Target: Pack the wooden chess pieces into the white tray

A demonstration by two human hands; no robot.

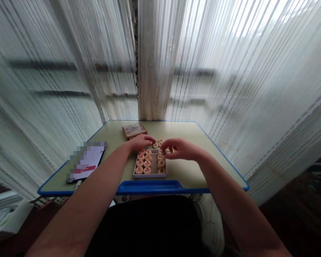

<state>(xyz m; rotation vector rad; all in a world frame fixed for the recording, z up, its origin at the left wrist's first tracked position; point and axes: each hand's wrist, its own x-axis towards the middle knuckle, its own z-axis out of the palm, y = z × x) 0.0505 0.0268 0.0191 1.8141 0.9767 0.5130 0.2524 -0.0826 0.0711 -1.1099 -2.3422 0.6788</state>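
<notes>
A shallow white-rimmed tray (150, 175) holds xiangqi pieces: two columns with red characters (147, 163) on the left, and one column with dark characters (161, 164) on the right. Between them runs a bare strip. My right hand (180, 149) is over the tray's right edge, its thumb and fingertips curled around a xiangqi piece near the top of the dark column; the fingers partly cover it. My left hand (141, 142) reaches past the tray's far left corner, fingers stretched out. Its fingertips are close to a loose piece (155, 145) behind the tray.
A brown-edged box lid (134, 130) lies behind my left hand. More loose pieces (160, 141) sit beyond the tray, some partly behind my right hand. A tablet-like device (87, 162) with a cable is at the table's left. The blue-edged table (189, 171) stands before white curtains.
</notes>
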